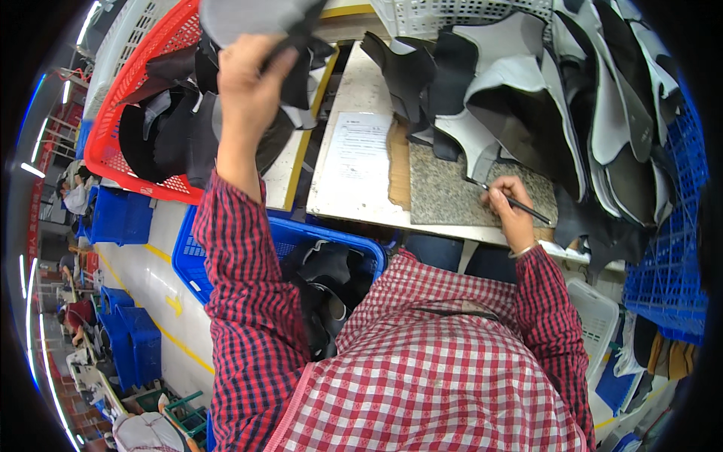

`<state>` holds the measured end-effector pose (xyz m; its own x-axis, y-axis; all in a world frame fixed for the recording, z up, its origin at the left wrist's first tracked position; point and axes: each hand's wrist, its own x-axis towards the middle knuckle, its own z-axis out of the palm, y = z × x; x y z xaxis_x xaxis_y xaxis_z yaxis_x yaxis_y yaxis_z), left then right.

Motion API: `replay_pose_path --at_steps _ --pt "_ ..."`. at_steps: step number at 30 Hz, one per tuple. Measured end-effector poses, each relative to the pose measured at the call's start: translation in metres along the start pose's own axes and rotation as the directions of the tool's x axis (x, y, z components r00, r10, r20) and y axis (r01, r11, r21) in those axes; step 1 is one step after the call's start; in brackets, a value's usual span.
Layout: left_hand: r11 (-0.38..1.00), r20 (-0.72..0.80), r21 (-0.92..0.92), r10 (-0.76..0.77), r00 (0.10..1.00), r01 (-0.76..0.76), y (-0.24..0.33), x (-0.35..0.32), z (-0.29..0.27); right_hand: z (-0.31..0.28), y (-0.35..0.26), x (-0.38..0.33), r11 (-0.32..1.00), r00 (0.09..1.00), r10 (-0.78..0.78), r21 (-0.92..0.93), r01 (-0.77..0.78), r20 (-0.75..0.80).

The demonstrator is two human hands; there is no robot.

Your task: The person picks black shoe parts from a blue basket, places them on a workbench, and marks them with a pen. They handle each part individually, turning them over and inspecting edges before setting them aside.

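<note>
Raised over the red basket, my left hand (252, 79) pinches a curved grey and black sheet piece (245, 21), slightly blurred; part of it runs off the upper edge of the view. My right hand (510, 207) is closed around a slim black pen-like tool (529, 209), low over the speckled stone slab (444, 188). The tool's tip points at the narrow end of a light grey piece (474, 143) lying over the slab; whether they touch I cannot tell. Behind it are heaped several black and light grey shaped pieces (512, 109).
A red basket (105, 139) at left holds dark pieces. Below it stands a blue basket (192, 256) with more. A printed sheet (358, 147) lies on the white table (331, 192) beside torn cardboard (399, 169). At right, a blue crate (666, 264) borders the heap.
</note>
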<state>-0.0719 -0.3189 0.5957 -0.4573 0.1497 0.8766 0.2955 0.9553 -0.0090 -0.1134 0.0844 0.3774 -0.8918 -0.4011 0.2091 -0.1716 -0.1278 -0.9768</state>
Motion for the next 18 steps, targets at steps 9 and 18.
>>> replay_pose_path --at_steps 9,18 --pt "0.954 0.941 -0.048 -0.056 0.333 0.296 0.105 -0.15 0.043 0.016 -0.02 0.011 0.991 0.984 -0.109 -0.063 0.119 0.138" --pt "0.779 0.922 -0.059 -0.197 0.332 0.625 0.129 -0.19 0.132 0.03 0.003 0.017 0.996 0.987 -0.047 -0.061 0.057 0.153"
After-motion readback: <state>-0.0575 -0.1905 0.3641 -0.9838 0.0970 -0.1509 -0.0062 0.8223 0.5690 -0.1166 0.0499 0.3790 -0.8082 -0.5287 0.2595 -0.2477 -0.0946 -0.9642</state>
